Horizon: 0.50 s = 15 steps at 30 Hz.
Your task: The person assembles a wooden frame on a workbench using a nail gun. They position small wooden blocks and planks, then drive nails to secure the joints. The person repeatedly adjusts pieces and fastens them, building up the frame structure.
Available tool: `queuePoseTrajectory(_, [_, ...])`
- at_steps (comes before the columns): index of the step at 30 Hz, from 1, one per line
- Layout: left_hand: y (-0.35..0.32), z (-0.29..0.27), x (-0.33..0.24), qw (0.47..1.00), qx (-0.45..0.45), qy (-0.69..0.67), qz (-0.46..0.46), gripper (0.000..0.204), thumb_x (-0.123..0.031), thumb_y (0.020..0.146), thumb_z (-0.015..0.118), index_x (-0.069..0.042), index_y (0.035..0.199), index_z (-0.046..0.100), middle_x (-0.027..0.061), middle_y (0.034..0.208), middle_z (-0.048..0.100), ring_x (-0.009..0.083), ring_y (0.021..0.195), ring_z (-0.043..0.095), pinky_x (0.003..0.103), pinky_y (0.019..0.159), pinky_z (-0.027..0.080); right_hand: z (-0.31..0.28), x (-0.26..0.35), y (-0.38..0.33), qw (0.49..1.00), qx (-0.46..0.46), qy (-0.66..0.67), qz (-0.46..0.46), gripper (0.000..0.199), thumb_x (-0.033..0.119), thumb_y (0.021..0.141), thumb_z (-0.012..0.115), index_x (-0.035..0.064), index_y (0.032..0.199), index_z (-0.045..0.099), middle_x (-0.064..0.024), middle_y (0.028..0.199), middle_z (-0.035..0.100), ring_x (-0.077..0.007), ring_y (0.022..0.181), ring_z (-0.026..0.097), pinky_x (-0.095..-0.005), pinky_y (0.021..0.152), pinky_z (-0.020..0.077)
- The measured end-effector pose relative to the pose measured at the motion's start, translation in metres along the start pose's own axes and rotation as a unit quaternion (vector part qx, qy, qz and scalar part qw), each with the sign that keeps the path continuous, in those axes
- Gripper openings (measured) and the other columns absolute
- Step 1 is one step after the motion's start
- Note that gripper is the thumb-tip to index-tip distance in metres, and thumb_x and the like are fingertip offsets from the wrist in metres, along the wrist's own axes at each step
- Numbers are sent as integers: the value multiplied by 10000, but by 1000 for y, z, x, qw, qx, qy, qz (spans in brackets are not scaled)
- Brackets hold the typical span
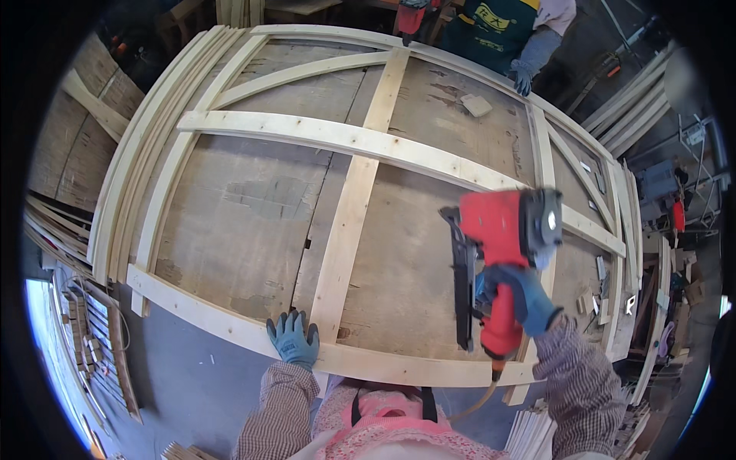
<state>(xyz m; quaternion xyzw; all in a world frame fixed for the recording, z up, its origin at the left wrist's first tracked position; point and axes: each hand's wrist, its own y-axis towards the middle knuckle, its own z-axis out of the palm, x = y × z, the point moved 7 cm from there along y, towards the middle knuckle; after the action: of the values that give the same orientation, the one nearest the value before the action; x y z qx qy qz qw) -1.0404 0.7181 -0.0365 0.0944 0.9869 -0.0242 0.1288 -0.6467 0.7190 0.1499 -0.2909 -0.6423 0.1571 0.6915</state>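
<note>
Grey workshop floor (184, 360) spreads around a broad plywood surface (414, 261), its top scuffed and peeling in patches. Low to the left of the left hand (293, 339), a slatted wooden rack (107, 349) carries small wood blocks.

A pale timber frame (368, 142) lies flat on the surface, reaching away from both hands, its smooth wood marked with small knots. Over its right-hand part, the right hand (525, 299) raises a nail gun (491, 218), red with a black magazine and a slightly blurred head; a hose (483, 402) leads down from its handle.

Three long rails run crosswise in the frame, with at least three crosspieces and two slanting braces. One loose pale block (476, 105) lies beyond the right hand, and bundled strips (149, 153) line the surface's left side. Across the frame, one co-worker's gloved hand (524, 75) is at the far rail, and one other red tool (410, 15) is nearby.

Both hands are gloved: the left is flat, fingers spread on the near rail; the right is wrapped round the nail gun's grip.
</note>
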Motion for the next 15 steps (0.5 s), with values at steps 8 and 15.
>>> queuePoseTrajectory(8, [15, -6, 13, 997, -7, -71, -13, 349, -269, 742, 620, -85, 1038, 601, 74, 1081, 587, 307, 1119, 475, 581, 1056, 153, 95, 98, 222, 999, -42, -2, 9, 153, 215, 780, 616, 82, 821, 553, -24, 674, 538, -150, 602, 539, -317, 641, 516])
queuePoseTrajectory(15, [19, -2, 21, 995, 32, -93, -37, 360, -244, 739, 622, -99, 1066, 590, 75, 1093, 577, 296, 1133, 464, 585, 1056, 148, 106, 90, 266, 992, -62, -77, 78, 185, 200, 791, 581, 54, 905, 565, -18, 671, 507, -147, 581, 513, -317, 646, 508])
